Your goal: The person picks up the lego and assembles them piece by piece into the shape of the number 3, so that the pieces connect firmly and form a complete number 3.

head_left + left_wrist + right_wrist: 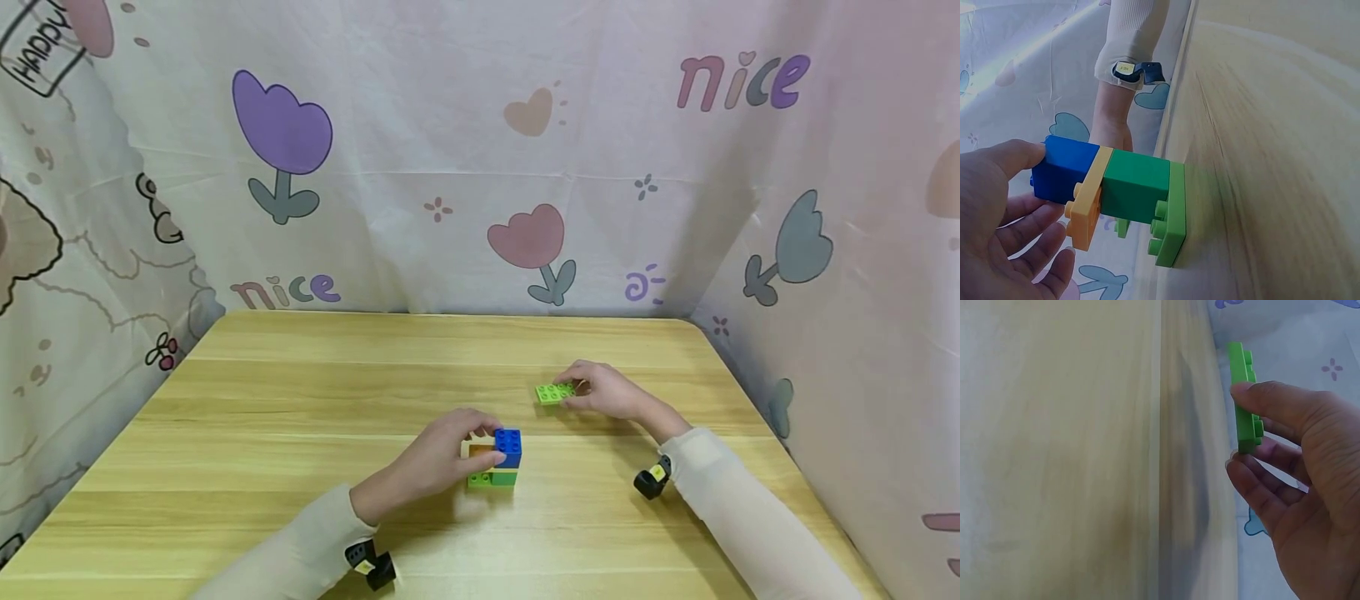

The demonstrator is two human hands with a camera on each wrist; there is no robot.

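Observation:
A small stack of toy building bricks stands on the table: a light green plate (1175,215) at the bottom, a dark green brick (1137,186), an orange plate (1089,206), then a blue brick (507,447) on top. My left hand (444,450) holds the blue brick, thumb on one side and fingers at the other. Farther back and to the right, my right hand (609,392) pinches a flat lime green brick (553,393) by its edges, studs upward. In the right wrist view, the thumb lies across that brick (1244,419), which appears lifted off the table.
The wooden table (315,400) reaches back to a printed curtain (412,125) with flowers and lettering. More of this cloth hangs at both sides. A small black camera is strapped to each wrist.

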